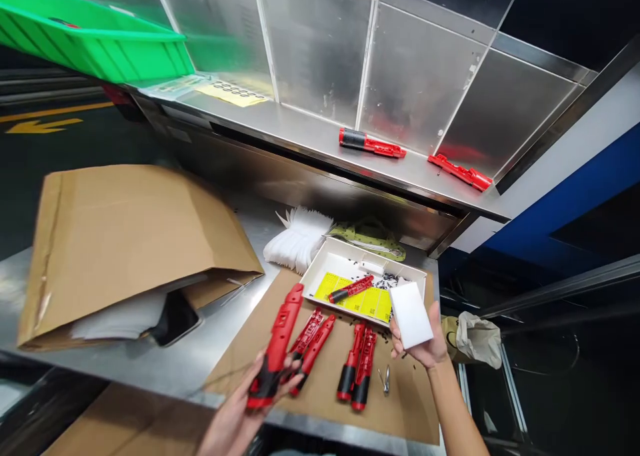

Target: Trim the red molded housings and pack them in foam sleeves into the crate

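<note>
Red and black, one part [283, 329] is up over the desk [220, 356], with the fingers of the left hand [237, 406] curled around it. The right hand [434, 348] has its fingers around a white block [412, 315] near the tray [325, 264]. Four more parts [365, 363] lie between.

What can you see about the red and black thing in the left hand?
The red and black thing is long and looks like plastic. Its red part has little slots and a narrower tip; the other end is black with a red rim. The left hand grips it by the black end, over the brown sheet, tip pointing away.
</note>
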A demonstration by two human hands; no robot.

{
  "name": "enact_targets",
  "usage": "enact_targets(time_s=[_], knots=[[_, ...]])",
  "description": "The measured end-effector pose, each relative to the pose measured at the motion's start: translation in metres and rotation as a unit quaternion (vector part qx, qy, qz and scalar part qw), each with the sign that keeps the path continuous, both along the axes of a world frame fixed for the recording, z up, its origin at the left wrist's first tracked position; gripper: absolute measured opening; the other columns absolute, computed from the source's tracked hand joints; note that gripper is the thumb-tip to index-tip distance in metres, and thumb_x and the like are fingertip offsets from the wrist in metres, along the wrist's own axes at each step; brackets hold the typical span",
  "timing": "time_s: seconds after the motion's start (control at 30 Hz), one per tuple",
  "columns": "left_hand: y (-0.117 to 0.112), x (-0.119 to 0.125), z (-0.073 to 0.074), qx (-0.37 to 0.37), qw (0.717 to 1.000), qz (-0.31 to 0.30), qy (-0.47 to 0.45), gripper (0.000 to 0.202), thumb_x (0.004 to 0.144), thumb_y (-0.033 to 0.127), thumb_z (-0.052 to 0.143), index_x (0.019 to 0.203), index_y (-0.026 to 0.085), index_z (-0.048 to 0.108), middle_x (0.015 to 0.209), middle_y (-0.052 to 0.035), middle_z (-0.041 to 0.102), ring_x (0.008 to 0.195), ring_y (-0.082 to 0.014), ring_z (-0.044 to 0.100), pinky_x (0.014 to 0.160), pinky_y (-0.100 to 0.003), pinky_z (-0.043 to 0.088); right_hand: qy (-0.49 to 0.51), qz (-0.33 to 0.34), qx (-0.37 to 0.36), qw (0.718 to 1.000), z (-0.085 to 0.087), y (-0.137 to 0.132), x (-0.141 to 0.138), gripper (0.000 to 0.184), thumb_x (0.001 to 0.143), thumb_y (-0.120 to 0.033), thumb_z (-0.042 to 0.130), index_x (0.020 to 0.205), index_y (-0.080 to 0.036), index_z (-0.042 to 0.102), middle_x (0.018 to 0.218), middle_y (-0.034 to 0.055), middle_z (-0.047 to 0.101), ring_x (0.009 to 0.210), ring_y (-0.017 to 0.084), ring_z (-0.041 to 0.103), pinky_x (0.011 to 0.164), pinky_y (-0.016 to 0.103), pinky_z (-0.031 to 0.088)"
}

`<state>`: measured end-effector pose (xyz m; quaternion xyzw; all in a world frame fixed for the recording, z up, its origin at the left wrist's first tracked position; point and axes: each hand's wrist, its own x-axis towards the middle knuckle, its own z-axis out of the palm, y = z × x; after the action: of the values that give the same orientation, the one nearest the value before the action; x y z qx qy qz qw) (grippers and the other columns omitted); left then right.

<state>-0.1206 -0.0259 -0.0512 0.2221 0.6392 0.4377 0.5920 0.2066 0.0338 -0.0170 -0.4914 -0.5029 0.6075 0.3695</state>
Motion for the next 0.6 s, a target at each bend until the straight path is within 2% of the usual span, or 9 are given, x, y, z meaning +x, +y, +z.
enact_targets(time_s=[0.07, 0.13, 0.23, 0.3, 0.4, 0.47, 0.53, 0.6], knots=[[-0.001, 0.026, 0.028, -0.032, 0.987, -0.019, -0.155, 0.063, 0.076, 0.063, 0.063, 0.124, 0.023, 0.064, 0.095, -0.0087, 0.074, 0.075, -0.0234, 0.068, 0.060, -0.034, 0.056, 0.032, -0.002, -0.002, 0.999, 0.004, -0.003, -0.008, 0.108, 0.083, -0.081, -0.013, 0.112, -0.015, 0.068, 0.074, 0.0110, 0.066, 0.059, 0.021, 0.062, 0.059, 0.039, 0.054], [0.001, 0.047, 0.049, -0.037, 0.965, -0.026, -0.257, 0.055, 0.078, 0.053, 0.070, 0.122, 0.020, 0.064, 0.099, -0.0096, 0.072, 0.066, -0.0148, 0.062, 0.052, -0.025, 0.050, 0.056, 0.003, 0.000, 0.998, 0.006, -0.009, -0.014, 0.096, 0.088, -0.077, 0.000, 0.115, -0.015, 0.068, 0.084, 0.0141, 0.069, 0.071, 0.025, 0.066, 0.067, 0.042, 0.057], [0.001, 0.065, 0.066, -0.022, 0.944, -0.054, -0.324, 0.057, 0.077, 0.047, 0.076, 0.125, 0.018, 0.061, 0.095, -0.0066, 0.071, 0.055, -0.0081, 0.054, 0.047, -0.019, 0.044, 0.022, -0.018, 0.056, 0.998, 0.008, -0.020, -0.021, 0.077, 0.093, -0.071, 0.020, 0.134, -0.018, 0.058, 0.114, 0.0153, 0.068, 0.104, 0.028, 0.066, 0.089, 0.043, 0.056], [0.000, 0.072, 0.070, -0.003, 0.936, -0.077, -0.342, 0.066, 0.076, 0.051, 0.078, 0.131, 0.021, 0.057, 0.088, -0.0038, 0.070, 0.052, -0.0075, 0.054, 0.045, -0.019, 0.042, -0.070, -0.051, 0.142, 0.986, 0.012, -0.025, -0.026, 0.067, 0.095, -0.064, 0.032, 0.146, -0.023, 0.046, 0.134, 0.0123, 0.058, 0.126, 0.027, 0.054, 0.106, 0.043, 0.047], [-0.001, 0.081, 0.075, 0.015, 0.927, -0.102, -0.360, 0.072, 0.070, 0.061, 0.079, 0.127, 0.023, 0.059, 0.075, 0.0002, 0.066, 0.047, -0.0065, 0.051, 0.041, -0.017, 0.036, -0.222, -0.088, 0.286, 0.928, 0.022, -0.021, -0.037, 0.059, 0.098, -0.052, 0.041, 0.153, -0.029, 0.036, 0.146, 0.0101, 0.041, 0.139, 0.027, 0.039, 0.113, 0.047, 0.038], [-0.002, 0.085, 0.079, 0.015, 0.920, -0.124, -0.371, 0.069, 0.067, 0.066, 0.078, 0.118, 0.021, 0.064, 0.068, 0.0017, 0.063, 0.040, -0.0044, 0.046, 0.037, -0.015, 0.030, -0.292, -0.112, 0.373, 0.874, 0.030, -0.012, -0.046, 0.052, 0.099, -0.044, 0.044, 0.150, -0.033, 0.040, 0.145, 0.0104, 0.036, 0.137, 0.028, 0.037, 0.110, 0.051, 0.040], [-0.001, 0.087, 0.082, 0.021, 0.913, -0.144, -0.381, 0.063, 0.071, 0.068, 0.074, 0.109, 0.019, 0.066, 0.065, 0.0013, 0.064, 0.035, -0.0026, 0.041, 0.034, -0.014, 0.025, -0.335, -0.148, 0.446, 0.816, 0.036, -0.006, -0.057, 0.047, 0.099, -0.038, 0.047, 0.147, -0.037, 0.045, 0.141, 0.0105, 0.036, 0.132, 0.030, 0.038, 0.105, 0.055, 0.041], [-0.001, 0.087, 0.084, 0.028, 0.908, -0.162, -0.386, 0.056, 0.075, 0.068, 0.069, 0.095, 0.017, 0.068, 0.064, -0.0003, 0.066, 0.032, -0.0016, 0.039, 0.033, -0.014, 0.024, -0.352, -0.175, 0.490, 0.778, 0.040, -0.007, -0.068, 0.049, 0.099, -0.033, 0.047, 0.147, -0.038, 0.043, 0.139, 0.0112, 0.037, 0.128, 0.030, 0.041, 0.100, 0.054, 0.044]])
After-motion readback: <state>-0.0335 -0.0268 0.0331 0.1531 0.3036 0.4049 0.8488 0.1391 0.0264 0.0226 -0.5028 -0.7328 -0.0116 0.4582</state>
